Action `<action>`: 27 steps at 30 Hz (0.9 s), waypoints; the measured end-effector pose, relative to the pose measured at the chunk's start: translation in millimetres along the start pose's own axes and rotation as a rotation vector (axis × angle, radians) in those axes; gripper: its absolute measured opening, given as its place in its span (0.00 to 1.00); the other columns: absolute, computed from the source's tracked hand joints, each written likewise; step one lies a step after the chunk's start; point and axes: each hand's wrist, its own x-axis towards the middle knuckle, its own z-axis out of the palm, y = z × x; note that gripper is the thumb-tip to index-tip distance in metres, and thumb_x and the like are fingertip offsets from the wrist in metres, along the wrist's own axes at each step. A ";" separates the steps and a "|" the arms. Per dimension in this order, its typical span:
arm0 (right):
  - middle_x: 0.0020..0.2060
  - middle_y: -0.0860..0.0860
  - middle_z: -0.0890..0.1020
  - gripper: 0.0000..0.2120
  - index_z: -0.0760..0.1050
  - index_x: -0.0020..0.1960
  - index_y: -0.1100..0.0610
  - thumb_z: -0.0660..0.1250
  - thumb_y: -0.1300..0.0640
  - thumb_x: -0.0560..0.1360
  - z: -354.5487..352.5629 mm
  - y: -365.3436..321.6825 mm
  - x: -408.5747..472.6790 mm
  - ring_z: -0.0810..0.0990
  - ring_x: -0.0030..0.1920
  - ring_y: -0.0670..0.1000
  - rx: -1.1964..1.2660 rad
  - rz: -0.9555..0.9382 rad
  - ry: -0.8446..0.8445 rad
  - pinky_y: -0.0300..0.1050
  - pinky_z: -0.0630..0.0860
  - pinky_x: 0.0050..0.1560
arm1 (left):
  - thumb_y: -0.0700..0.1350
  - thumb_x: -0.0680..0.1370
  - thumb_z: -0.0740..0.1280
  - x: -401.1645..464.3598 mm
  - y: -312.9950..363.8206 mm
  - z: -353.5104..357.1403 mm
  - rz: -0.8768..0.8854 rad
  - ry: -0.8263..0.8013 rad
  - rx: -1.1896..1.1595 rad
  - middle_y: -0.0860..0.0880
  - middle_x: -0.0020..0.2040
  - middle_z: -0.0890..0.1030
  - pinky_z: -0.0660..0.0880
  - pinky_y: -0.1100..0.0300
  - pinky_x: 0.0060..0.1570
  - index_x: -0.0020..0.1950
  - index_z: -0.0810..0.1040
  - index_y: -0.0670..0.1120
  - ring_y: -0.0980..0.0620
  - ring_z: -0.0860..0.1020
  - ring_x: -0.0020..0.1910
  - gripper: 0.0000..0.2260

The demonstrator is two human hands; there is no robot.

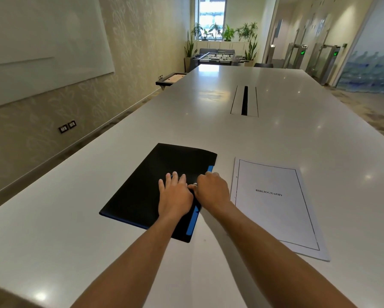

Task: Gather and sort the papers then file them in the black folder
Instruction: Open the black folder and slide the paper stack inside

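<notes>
A black folder [146, 185] with a blue strip along its right edge lies closed on the white table [209, 125]. My left hand [175, 194] rests flat on its cover, fingers apart. My right hand [213, 190] is curled at the folder's right edge, fingertips at the blue strip; whether it pinches the edge is hidden. A stack of white papers [275, 210], top sheet headed "BIBLIOGRAPHY", lies just right of the folder, apart from both hands.
A cable slot [244, 101] is set into the table's middle, farther back. The table's left edge runs beside a wall with a whiteboard [42, 41]. A foosball table [211, 57] and plants stand at the room's far end.
</notes>
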 end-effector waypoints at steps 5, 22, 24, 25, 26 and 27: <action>0.45 0.57 0.81 0.11 0.74 0.53 0.60 0.64 0.52 0.79 -1.8 -2.5 -2.2 0.81 0.44 0.54 -0.146 -0.162 -0.029 0.45 0.77 0.42 | 0.48 0.82 0.54 -1.4 -0.2 -0.9 0.011 0.025 -0.023 0.41 0.78 0.60 0.51 0.41 0.75 0.77 0.59 0.46 0.43 0.54 0.78 0.23; 0.55 0.59 0.81 0.14 0.75 0.62 0.62 0.64 0.65 0.77 -20.3 34.8 -9.6 0.82 0.51 0.54 0.599 0.355 0.026 0.35 0.74 0.46 | 0.64 0.78 0.56 6.6 0.4 8.8 0.086 -0.044 -0.016 0.47 0.78 0.59 0.44 0.33 0.71 0.74 0.61 0.60 0.43 0.49 0.78 0.25; 0.56 0.59 0.81 0.14 0.76 0.61 0.62 0.64 0.66 0.77 -20.8 34.1 -12.5 0.81 0.53 0.55 0.648 0.408 0.033 0.39 0.76 0.51 | 0.60 0.79 0.57 6.8 2.1 7.7 0.120 -0.043 -0.015 0.48 0.78 0.59 0.44 0.33 0.70 0.73 0.61 0.62 0.42 0.49 0.78 0.22; 0.56 0.59 0.80 0.13 0.76 0.61 0.62 0.64 0.67 0.77 -21.4 33.2 -13.7 0.81 0.54 0.55 0.666 0.423 0.035 0.41 0.76 0.53 | 0.59 0.79 0.57 6.9 3.4 6.0 0.135 -0.042 -0.012 0.48 0.78 0.59 0.45 0.33 0.70 0.73 0.62 0.63 0.42 0.48 0.78 0.21; 0.56 0.59 0.80 0.13 0.76 0.61 0.62 0.64 0.67 0.77 -22.1 32.7 -14.9 0.81 0.54 0.55 0.681 0.434 0.038 0.42 0.77 0.55 | 0.57 0.79 0.58 6.4 4.9 3.5 0.152 -0.046 -0.004 0.48 0.78 0.59 0.46 0.33 0.70 0.73 0.62 0.63 0.42 0.48 0.78 0.21; 0.56 0.59 0.80 0.12 0.76 0.60 0.62 0.64 0.67 0.77 -22.7 32.9 -15.7 0.81 0.54 0.55 0.695 0.441 0.040 0.43 0.77 0.55 | 0.56 0.80 0.58 6.4 6.5 0.3 0.176 -0.055 0.007 0.47 0.78 0.58 0.47 0.33 0.71 0.73 0.62 0.62 0.42 0.48 0.78 0.20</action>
